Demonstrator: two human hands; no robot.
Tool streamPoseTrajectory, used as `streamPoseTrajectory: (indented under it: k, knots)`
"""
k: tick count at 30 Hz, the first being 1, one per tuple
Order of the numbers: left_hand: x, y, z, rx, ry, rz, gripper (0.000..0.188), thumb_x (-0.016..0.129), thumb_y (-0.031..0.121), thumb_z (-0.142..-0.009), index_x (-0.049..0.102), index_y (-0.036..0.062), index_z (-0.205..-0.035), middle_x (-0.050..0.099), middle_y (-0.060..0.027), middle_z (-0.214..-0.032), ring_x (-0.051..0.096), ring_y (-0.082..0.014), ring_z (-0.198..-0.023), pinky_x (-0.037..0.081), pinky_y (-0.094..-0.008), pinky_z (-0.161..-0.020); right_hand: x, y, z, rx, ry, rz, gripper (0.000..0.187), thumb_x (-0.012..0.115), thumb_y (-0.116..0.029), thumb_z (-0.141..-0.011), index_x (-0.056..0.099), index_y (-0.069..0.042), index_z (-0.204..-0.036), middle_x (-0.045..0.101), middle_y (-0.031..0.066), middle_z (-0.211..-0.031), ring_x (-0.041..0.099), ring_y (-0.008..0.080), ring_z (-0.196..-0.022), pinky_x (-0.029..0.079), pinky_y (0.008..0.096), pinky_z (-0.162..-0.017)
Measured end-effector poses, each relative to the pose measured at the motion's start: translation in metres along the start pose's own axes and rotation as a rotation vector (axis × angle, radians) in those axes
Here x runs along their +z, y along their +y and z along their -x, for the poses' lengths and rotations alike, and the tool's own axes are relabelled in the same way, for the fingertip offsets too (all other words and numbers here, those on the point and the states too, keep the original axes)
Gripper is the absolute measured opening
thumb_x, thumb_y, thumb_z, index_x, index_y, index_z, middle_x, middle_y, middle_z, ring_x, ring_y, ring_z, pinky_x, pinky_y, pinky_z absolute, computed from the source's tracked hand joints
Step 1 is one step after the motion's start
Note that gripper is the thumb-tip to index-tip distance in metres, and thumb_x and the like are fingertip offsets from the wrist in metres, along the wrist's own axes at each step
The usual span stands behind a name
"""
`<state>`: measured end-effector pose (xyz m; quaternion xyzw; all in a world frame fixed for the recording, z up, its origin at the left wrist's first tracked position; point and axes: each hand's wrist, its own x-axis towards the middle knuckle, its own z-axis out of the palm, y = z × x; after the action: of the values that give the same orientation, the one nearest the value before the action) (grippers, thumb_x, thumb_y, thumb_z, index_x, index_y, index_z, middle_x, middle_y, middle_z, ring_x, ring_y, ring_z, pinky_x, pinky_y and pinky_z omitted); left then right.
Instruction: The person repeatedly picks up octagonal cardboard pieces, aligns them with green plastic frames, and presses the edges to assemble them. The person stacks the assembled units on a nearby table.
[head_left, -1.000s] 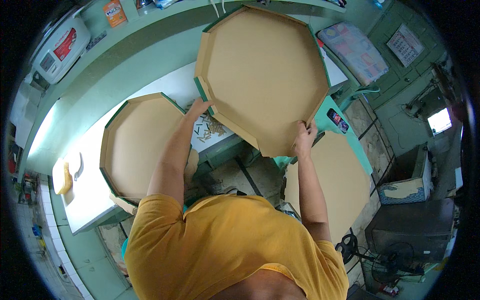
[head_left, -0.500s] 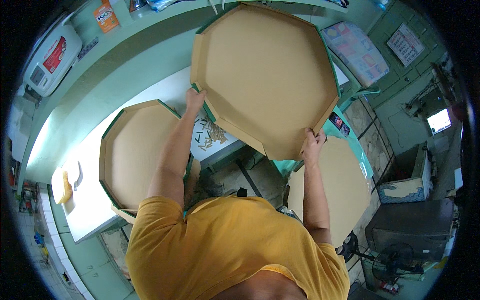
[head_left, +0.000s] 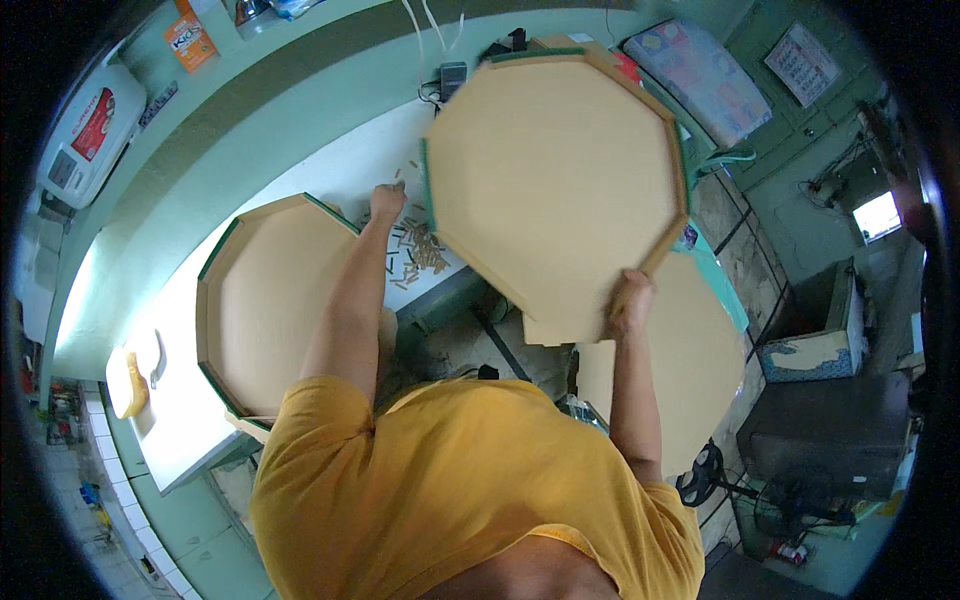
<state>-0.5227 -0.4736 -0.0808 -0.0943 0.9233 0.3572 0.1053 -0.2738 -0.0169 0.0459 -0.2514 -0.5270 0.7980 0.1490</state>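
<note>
My right hand (head_left: pixel 632 300) grips the lower right edge of a large octagonal cardboard tray (head_left: pixel 560 180), brown inside with green outer edges, held up in front of me. My left hand (head_left: pixel 388 203) is off the tray, to its left and over the white table (head_left: pixel 330 175). Its fingers are closed, with a small brown bit at the fingertips; what they hold, if anything, I cannot make out. Many small brown and green cardboard strips (head_left: pixel 420 250) lie in a loose pile just below that hand. A second octagonal tray (head_left: pixel 275 300) rests on the table left of my forearm.
A flat cardboard sheet (head_left: pixel 680 350) lies on a teal surface (head_left: pixel 722 285) at the right. A yellow object (head_left: pixel 131 385) sits at the table's left end. A black adapter with cables (head_left: pixel 453 78) stands behind the table. A fan (head_left: pixel 800 500) is at the lower right.
My left hand has let go of the tray's left edge and closed beside it. The tray has shifted slightly right and down and turned, still in my right hand.
</note>
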Motion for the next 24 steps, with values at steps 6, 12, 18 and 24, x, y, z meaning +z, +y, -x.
streamPoseTrajectory:
  k: [6, 12, 18, 24]
  knots:
    - [0.036, 0.014, 0.02, 0.268, 0.484, -0.084, 0.046, 0.058, 0.045, -0.089, 0.068, 0.0025, -0.104, 0.067, -0.0215, -0.104, 0.064, -0.0385, -0.096, 0.05, -0.043, -0.088, -0.161, -0.002, 0.04, -0.11, 0.497, -0.105, 0.01, 0.052, -0.004, -0.078, 0.044, -0.009, -0.079, 0.046, 0.0022, -0.063, 0.049, 0.0166, -0.048, 0.04, 0.0299, -0.04]
    - [0.096, 0.175, 0.13, 0.518, 0.037, 0.136, 0.031, 0.053, 0.033, -0.095, 0.065, 0.0044, -0.093, 0.065, -0.0212, -0.09, 0.064, -0.0348, -0.079, 0.049, -0.0429, -0.072, -0.309, 0.048, 0.109, 0.0, 0.822, -0.225, 0.008, 0.055, 0.0, -0.078, 0.054, -0.002, -0.086, 0.053, 0.0057, -0.071, 0.055, 0.0188, -0.058, 0.045, 0.0325, -0.05]
    - [0.24, 0.245, 0.293, 1.498, -0.629, -0.105, 0.034, 0.062, 0.018, -0.088, 0.061, 0.0033, -0.118, 0.056, -0.0142, -0.131, 0.053, -0.03, -0.121, 0.039, -0.0401, -0.104, -0.341, 0.023, 0.172, -0.41, 0.603, 1.258, 0.037, 0.061, -0.009, -0.083, 0.053, 0.003, -0.118, 0.06, 0.0212, -0.114, 0.059, 0.0324, -0.104, 0.047, 0.0435, -0.09]
    - [0.289, 0.25, 0.343, 1.558, -0.859, -0.33, 0.029, 0.067, 0.032, -0.083, 0.069, 0.0065, -0.097, 0.068, -0.0084, -0.106, 0.06, -0.026, -0.106, 0.034, -0.0459, -0.106, -0.366, 0.003, 0.181, -0.566, -0.076, 1.803, 0.029, 0.062, -0.018, -0.083, 0.064, -0.015, -0.112, 0.061, 0.0105, -0.12, 0.052, 0.0315, -0.118, 0.035, 0.0461, -0.106]
